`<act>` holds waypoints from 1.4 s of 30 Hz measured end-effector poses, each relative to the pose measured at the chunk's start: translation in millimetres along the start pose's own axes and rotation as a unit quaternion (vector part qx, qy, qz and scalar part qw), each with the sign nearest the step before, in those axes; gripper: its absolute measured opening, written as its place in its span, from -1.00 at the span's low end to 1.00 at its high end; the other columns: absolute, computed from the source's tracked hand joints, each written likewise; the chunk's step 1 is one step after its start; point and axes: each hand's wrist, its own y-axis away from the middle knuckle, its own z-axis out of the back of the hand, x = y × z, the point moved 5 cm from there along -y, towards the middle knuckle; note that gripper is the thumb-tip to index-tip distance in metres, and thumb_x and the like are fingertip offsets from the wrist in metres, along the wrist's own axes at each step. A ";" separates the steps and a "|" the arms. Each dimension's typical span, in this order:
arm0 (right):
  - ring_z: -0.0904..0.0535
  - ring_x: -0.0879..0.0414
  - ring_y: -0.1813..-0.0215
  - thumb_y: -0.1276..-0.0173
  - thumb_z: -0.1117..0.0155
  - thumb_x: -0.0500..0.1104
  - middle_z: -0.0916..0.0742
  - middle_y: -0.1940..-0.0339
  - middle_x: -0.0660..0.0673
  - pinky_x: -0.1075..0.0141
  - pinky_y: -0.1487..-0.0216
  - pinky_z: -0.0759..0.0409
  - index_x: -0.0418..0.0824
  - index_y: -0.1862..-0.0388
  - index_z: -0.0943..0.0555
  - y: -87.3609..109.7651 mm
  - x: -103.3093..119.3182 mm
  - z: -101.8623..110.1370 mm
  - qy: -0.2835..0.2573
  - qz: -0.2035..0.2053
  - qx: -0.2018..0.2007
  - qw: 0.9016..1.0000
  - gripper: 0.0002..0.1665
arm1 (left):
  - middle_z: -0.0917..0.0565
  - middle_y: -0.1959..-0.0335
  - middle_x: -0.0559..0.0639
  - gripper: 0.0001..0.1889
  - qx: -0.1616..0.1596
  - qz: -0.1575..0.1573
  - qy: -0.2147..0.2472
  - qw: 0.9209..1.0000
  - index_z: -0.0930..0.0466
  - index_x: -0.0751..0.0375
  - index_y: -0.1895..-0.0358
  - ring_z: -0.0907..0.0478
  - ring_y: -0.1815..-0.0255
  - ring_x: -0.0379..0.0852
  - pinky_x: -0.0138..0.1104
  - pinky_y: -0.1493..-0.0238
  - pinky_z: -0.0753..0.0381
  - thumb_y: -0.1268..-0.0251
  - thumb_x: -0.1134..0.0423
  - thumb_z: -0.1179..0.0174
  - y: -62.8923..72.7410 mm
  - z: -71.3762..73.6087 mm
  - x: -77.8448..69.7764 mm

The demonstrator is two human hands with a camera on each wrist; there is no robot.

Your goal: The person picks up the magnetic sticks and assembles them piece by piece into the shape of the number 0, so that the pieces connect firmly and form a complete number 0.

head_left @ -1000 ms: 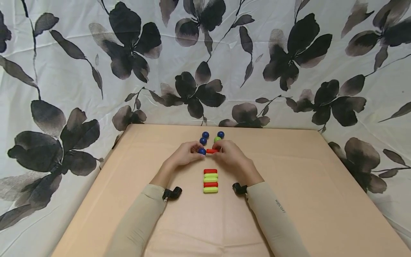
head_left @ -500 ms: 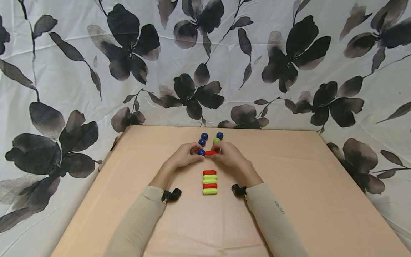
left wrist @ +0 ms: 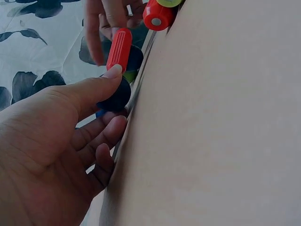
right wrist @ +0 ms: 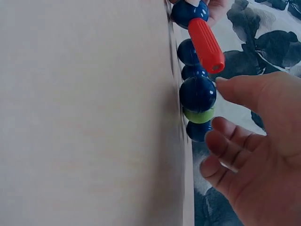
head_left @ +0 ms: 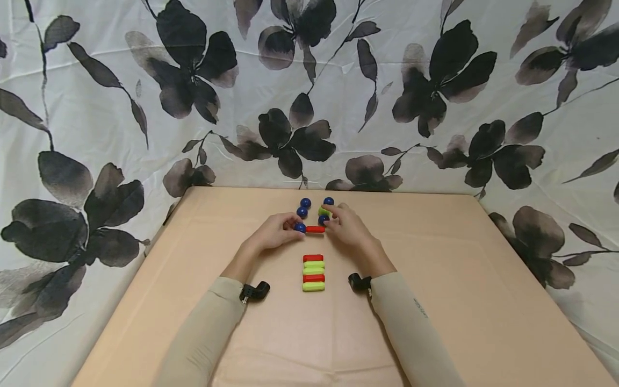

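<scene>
My left hand [head_left: 276, 231] pinches a blue ball [head_left: 300, 228] between thumb and fingers. From this ball a ribbed red rod [head_left: 315, 229] sticks out to the right, its far end bare in the right wrist view. My right hand [head_left: 350, 228] is beside another blue ball [right wrist: 198, 94], thumb tip close to it and the other fingers loosely bent and apart. Whether the thumb touches that ball I cannot tell. Just behind it is a light green piece [head_left: 323, 212], partly covered by the right index finger.
Two blue balls [head_left: 303, 207] lie behind the left hand, and a further blue ball [head_left: 329, 201] lies beyond the green piece. Nearer, red and yellow-green rods [head_left: 314, 272] lie stacked in a column on the tan table [head_left: 435, 279]. A flowered cloth [head_left: 367, 107] hangs behind.
My right hand has let go of the red rod's right end and spread its fingers toward the blue ball and green piece. The left hand still holds its ball, rod attached.
</scene>
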 end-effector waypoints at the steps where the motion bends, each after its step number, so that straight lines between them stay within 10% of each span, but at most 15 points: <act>1: -0.50 -0.04 0.07 -0.56 -0.28 -0.08 -0.55 0.05 -0.15 0.16 0.08 -0.55 0.02 -0.53 -0.48 0.0 -1.1 -1.6 -0.002 -0.002 0.007 1.000 -0.41 | -0.69 0.16 -0.04 -0.71 0.001 0.001 -0.001 1.000 -0.67 -0.01 -0.05 -0.58 0.14 -0.04 -0.21 0.01 -0.57 -0.33 0.10 -0.46 0.6 0.7 0.6; 27: -0.58 -0.02 0.02 -0.40 -0.47 -0.15 -0.71 -0.05 -0.07 0.10 -0.16 -0.63 -0.13 -0.20 -0.66 -3.8 -6.0 -6.0 -0.038 0.010 0.041 0.998 -0.58 | -0.69 0.16 -0.02 -0.69 -0.003 0.017 0.016 1.000 -0.68 -0.01 -0.07 -0.58 0.16 -0.03 -0.23 0.05 -0.56 -0.33 0.09 -0.45 3.0 7.2 5.0; 42: -0.56 -0.05 0.05 -0.39 -0.45 -0.18 -0.71 0.03 -0.08 0.19 0.10 -0.56 -0.16 -0.12 -0.70 -1.2 -18.6 3.8 -0.147 -0.013 0.019 0.989 -0.66 | -0.69 0.13 0.01 -0.66 -0.036 0.022 -0.012 0.999 -0.68 0.02 -0.13 -0.57 0.15 -0.06 -0.25 0.08 -0.54 -0.36 0.06 -0.42 -2.2 3.9 3.8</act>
